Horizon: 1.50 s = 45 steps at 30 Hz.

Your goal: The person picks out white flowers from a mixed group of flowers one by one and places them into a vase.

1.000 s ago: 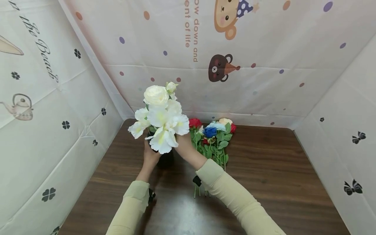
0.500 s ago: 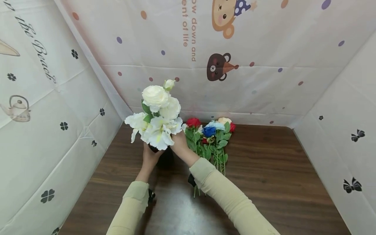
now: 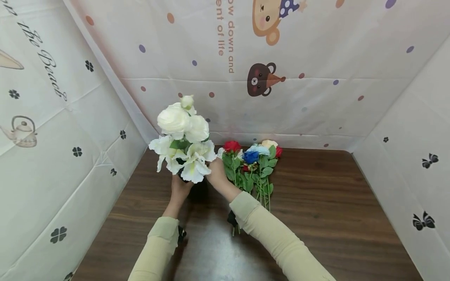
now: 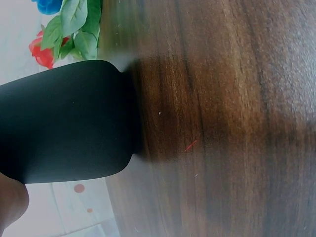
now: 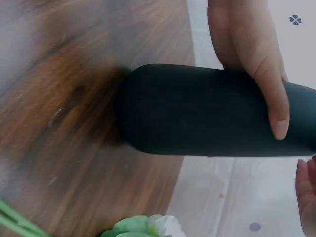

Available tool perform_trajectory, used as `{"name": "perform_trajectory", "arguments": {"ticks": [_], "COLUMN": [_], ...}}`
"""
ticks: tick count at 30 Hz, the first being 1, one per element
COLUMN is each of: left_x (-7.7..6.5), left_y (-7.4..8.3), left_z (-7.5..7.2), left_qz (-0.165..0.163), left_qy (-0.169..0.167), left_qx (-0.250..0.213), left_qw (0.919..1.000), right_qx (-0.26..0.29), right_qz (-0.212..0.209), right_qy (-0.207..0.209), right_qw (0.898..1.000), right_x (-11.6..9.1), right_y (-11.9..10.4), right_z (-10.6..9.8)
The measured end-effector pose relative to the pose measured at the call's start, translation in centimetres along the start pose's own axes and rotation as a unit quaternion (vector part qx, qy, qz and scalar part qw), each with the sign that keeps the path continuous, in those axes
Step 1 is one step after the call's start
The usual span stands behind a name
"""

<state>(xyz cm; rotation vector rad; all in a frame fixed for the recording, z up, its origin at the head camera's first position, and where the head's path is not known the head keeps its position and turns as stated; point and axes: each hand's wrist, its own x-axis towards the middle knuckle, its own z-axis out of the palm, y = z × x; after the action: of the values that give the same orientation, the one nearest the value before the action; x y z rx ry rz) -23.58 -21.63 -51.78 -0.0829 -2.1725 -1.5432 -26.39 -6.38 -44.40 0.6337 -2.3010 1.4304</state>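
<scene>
A black vase [image 3: 198, 190] stands upright on the wooden table, its smooth wall filling much of the left wrist view and the right wrist view. My left hand [image 3: 180, 191] grips it, with the thumb [image 5: 275, 111] laid across the wall in the right wrist view. White flowers [image 3: 186, 136], some round and some ruffled, rise above the vase mouth. My right hand [image 3: 218, 177] is at the right side of these blooms, close to the vase's top. Petals cover its fingers in the head view; only some fingertips [image 5: 302, 180] show in the right wrist view.
To the right lie several long-stemmed flowers [image 3: 251, 157], red, blue, pale blue and cream, with green leaves. They rest on the brown wooden table [image 3: 327, 203]. Printed white cloth [image 3: 309, 113] hangs behind the table and along both sides.
The white flowers have shifted left and spread apart, with the upper round blooms leaning left. My right hand moved slightly left, then a little back. The left hand keeps its grip on the vase.
</scene>
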Motion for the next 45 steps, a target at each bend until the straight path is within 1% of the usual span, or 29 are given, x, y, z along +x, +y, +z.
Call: {"name": "perform_trajectory", "arguments": {"ticks": [2, 3, 4, 6, 9, 11, 12, 14, 16, 19, 20, 21, 23, 25, 30, 34, 38, 40, 42, 45], "left_x": [0.1, 0.1, 0.1, 0.0, -0.2, -0.3, -0.3, -0.3, -0.3, -0.4, -0.4, -0.5, -0.4, -0.4, -0.5, -0.6, -0.7, -0.7, -0.7, -0.6], "left_y": [-0.1, 0.0, 0.1, 1.1, 2.9, 3.9, 4.1, 4.2, 4.3, 4.3, 4.3, 4.3, 4.3, 4.2, 4.0, 4.0, 4.0, 4.0, 4.0, 3.9], "left_z": [0.0, 0.0, 0.0, -0.1, -0.3, -0.5, -0.5, -0.6, -0.6, -0.7, -0.7, -0.7, -0.7, -0.7, -0.5, -0.3, -0.3, -0.4, -0.4, -0.4], "left_qz": [-0.006, -0.006, -0.01, -0.006, -0.008, -0.007, -0.008, -0.009, -0.007, -0.007, -0.007, -0.008, -0.012, -0.013, -0.014, -0.022, -0.023, -0.018, -0.014, -0.006], "left_qy": [0.0, -0.001, -0.001, -0.004, -0.007, -0.009, -0.01, -0.013, -0.015, -0.013, -0.012, -0.012, -0.011, -0.014, -0.018, -0.02, -0.019, -0.015, -0.014, -0.014], "left_qx": [-0.008, -0.008, -0.009, -0.009, -0.009, -0.009, -0.013, -0.02, -0.027, -0.032, -0.032, -0.032, -0.029, -0.033, -0.035, -0.031, -0.032, -0.03, -0.026, -0.021], "left_qw": [1.0, 1.0, 0.9999, 0.9999, 0.9999, 0.9999, 0.9998, 0.9997, 0.9995, 0.9994, 0.9994, 0.9994, 0.9994, 0.9993, 0.9991, 0.9991, 0.9991, 0.9992, 0.9995, 0.9997], "right_qx": [-0.026, -0.03, -0.02, -0.009, 0.01, 0.002, -0.008, -0.047, -0.078, -0.093, -0.086, -0.077, -0.065, -0.072, -0.087, -0.078, -0.067, -0.05, -0.012, 0.058], "right_qz": [0.002, 0.011, 0.025, 0.057, 0.108, 0.144, 0.163, 0.207, 0.25, 0.313, 0.33, 0.347, 0.371, 0.385, 0.396, 0.402, 0.407, 0.409, 0.42, 0.436], "right_qy": [0.01, 0.016, 0.026, 0.051, 0.079, 0.084, 0.081, 0.056, 0.01, -0.091, -0.12, -0.141, -0.165, -0.167, -0.153, -0.141, -0.124, -0.112, -0.088, -0.051], "right_qw": [1.0, 0.999, 0.999, 0.997, 0.991, 0.986, 0.983, 0.976, 0.965, 0.941, 0.932, 0.924, 0.911, 0.905, 0.901, 0.901, 0.902, 0.904, 0.903, 0.897], "right_x": [-0.1, -0.1, 0.0, 0.1, 0.5, 0.5, 0.4, 0.0, -0.5, -1.2, -1.3, -1.5, -1.6, -1.6, -2.4, -3.0, -3.0, -2.8, -2.6, -2.0], "right_y": [0.7, 1.2, 1.7, 3.0, 5.3, 6.9, 7.7, 9.2, 10.5, 12.0, 12.4, 12.7, 13.2, 13.5, 13.9, 14.2, 14.0, 13.8, 13.5, 12.9], "right_z": [-0.4, -0.7, -1.0, -1.8, -3.1, -4.0, -4.4, -5.2, -5.7, -6.0, -6.0, -5.9, -5.8, -5.5, -5.2, -5.2, -5.4, -5.5, -5.5, -5.6]}}
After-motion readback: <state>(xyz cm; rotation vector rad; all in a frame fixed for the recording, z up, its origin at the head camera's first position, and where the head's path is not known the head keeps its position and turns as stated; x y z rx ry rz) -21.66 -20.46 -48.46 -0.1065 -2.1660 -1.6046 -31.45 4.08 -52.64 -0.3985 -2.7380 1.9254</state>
